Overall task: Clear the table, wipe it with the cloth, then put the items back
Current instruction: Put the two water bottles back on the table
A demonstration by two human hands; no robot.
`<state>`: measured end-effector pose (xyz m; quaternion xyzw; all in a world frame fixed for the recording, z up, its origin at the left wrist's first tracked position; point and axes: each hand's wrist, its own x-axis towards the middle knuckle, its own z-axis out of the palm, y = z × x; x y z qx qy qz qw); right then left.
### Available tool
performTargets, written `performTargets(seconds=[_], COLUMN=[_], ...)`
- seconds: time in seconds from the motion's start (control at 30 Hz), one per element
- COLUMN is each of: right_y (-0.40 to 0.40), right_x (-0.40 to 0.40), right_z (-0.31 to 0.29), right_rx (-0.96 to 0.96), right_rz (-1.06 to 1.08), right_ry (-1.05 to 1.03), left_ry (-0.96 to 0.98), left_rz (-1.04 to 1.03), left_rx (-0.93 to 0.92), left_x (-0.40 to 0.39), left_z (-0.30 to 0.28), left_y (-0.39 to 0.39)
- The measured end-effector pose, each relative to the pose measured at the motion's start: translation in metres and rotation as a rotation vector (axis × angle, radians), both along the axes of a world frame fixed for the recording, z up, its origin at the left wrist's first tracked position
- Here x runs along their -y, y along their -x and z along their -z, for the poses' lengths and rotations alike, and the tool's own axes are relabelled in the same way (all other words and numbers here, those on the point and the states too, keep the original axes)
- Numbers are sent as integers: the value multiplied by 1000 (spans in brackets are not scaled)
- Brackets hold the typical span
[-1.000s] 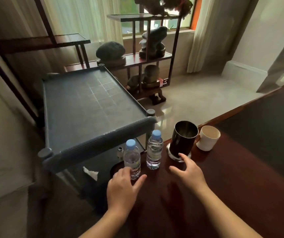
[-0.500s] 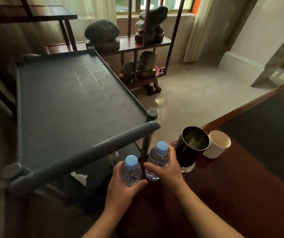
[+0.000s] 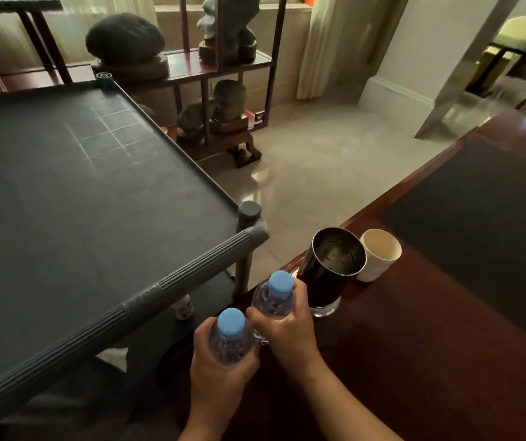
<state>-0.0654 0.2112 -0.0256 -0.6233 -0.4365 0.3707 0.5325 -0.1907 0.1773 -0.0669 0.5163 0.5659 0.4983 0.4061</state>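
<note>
Cart [image 3: 96,198]: lower shelf mostly hidden.
Left hand [image 3: 220,374]: wrapped around near bottle [image 3: 230,337] (base hidden).
Right hand [image 3: 287,329]: gripping far bottle [image 3: 273,297], at table [image 3: 414,345] edge.
Dark cup [image 3: 331,268], white cup [image 3: 379,254]: touching.

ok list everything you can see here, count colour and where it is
water bottles: 2, clear with blue caps, one in each hand at the table's near-left corner
tumbler: 1, dark and glossy, on the table beyond the bottles
cup: 1, cream, right of the tumbler, touching it
table: 1, reddish-brown wood, right side
cart: 1, grey, left of the table
display shelf: 1, dark wood, holding stones, by the window
left hand: 1, closed around the nearer bottle
right hand: 1, closed around the farther bottle
</note>
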Motion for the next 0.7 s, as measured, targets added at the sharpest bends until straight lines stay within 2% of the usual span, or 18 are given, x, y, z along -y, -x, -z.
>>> performTargets(seconds=[0.2, 0.37, 0.7], right_y=[-12, -43, -153], right_x=[21, 51, 121], right_z=[-8, -24, -54], right_rx=[-40, -32, 36], right_rz=[77, 111, 239], right_ry=[11, 23, 44], left_ry=[27, -45, -63], left_rz=[36, 135, 400], left_rx=[65, -10, 127], left_x=[11, 32, 72], left_z=[-15, -27, -58], left_y=[-12, -36, -140])
